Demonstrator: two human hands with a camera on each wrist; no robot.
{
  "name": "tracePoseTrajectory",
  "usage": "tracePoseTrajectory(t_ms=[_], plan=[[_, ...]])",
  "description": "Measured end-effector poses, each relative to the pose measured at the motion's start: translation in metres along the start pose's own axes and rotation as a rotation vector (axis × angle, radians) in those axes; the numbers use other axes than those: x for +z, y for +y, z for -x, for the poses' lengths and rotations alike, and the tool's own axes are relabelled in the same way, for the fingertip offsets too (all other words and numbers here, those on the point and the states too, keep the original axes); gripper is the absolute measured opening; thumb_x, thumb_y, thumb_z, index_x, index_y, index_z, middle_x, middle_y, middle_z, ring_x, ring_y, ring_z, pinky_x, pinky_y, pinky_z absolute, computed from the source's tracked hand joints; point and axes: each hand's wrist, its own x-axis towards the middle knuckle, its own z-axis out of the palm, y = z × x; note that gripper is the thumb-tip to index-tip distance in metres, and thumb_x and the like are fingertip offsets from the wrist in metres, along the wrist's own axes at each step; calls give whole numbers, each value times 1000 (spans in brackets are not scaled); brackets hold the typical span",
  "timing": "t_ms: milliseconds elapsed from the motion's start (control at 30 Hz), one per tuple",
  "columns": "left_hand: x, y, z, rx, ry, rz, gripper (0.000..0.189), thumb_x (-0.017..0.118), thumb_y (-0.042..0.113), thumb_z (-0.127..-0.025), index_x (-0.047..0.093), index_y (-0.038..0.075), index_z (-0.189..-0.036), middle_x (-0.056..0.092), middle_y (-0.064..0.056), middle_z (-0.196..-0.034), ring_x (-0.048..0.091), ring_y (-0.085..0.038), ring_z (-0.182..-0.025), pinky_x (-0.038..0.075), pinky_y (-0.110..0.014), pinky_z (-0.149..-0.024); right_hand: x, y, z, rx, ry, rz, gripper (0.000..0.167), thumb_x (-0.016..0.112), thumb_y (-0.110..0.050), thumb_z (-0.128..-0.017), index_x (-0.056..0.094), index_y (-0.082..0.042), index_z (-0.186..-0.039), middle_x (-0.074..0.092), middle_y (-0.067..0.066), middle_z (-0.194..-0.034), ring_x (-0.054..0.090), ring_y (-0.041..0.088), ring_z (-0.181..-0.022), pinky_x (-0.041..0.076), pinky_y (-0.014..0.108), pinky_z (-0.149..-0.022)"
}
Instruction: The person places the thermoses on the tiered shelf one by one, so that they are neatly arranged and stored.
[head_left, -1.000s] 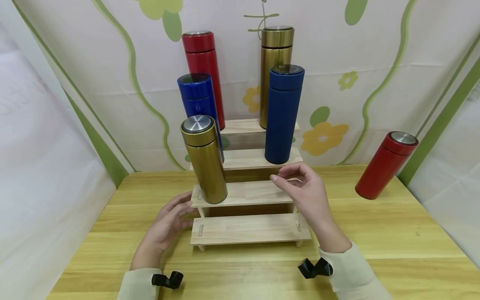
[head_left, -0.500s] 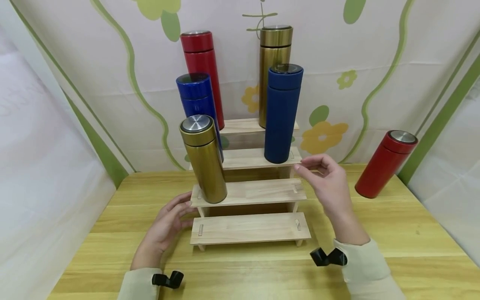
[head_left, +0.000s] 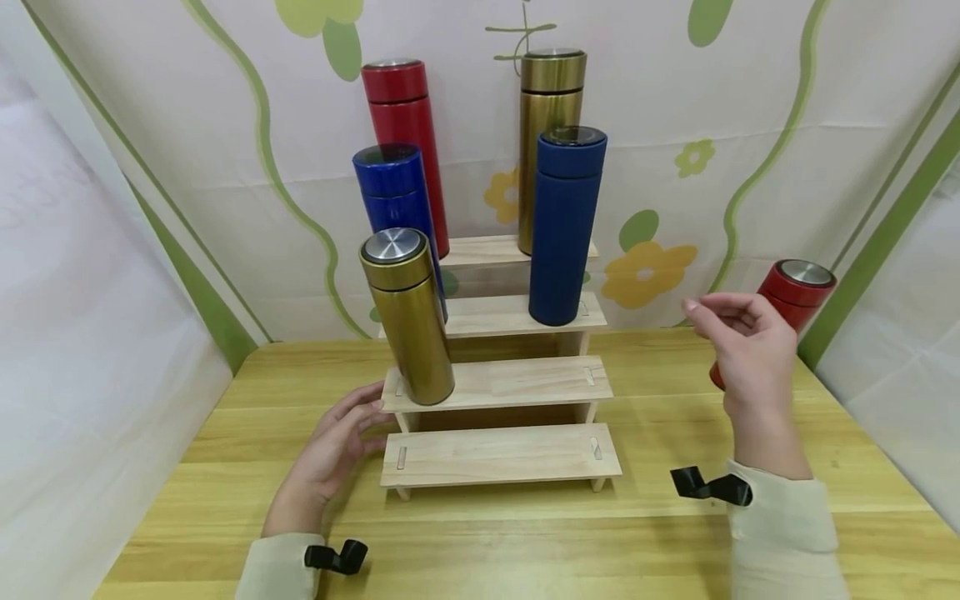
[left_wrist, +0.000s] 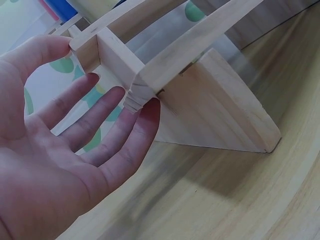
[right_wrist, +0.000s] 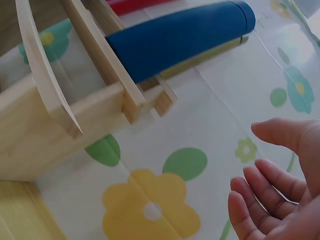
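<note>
Left wrist view alone shows the left hand (left_wrist: 75, 150), fingers relaxed, touching the wooden rack (head_left: 495, 392); right hand (head_left: 742, 350), released, has moved from rack to red bottle (head_left: 795, 287) on the table's right

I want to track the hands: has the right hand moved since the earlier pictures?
Yes. The right hand has moved rightward, away from the wooden rack, toward the red bottle on the table.
</note>
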Motion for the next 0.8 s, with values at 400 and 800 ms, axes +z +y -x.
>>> tracePoseTrajectory(t_ms=[400, 800], plan=[[0, -1, 0, 0, 3, 11, 32, 55, 16, -110, 66, 25, -139, 70, 10, -129, 67, -15, -118, 58, -44, -102, -43, -8, -22, 76, 301, -118, 33, 97, -5, -77, 76, -9, -103, 75, -2, -93, 67, 11, -79, 58, 14, -67], [-4, 2, 1, 27, -3, 12, 32, 54, 16, -110, 67, 24, -139, 71, 9, -129, 67, -14, -118, 57, -46, -103, -64, 3, -40, 13, 540, -257, 52, 98, -3, -74, 74, -12, -120, 69, -3, -118, 61, 8, -110, 55, 12, -88]])
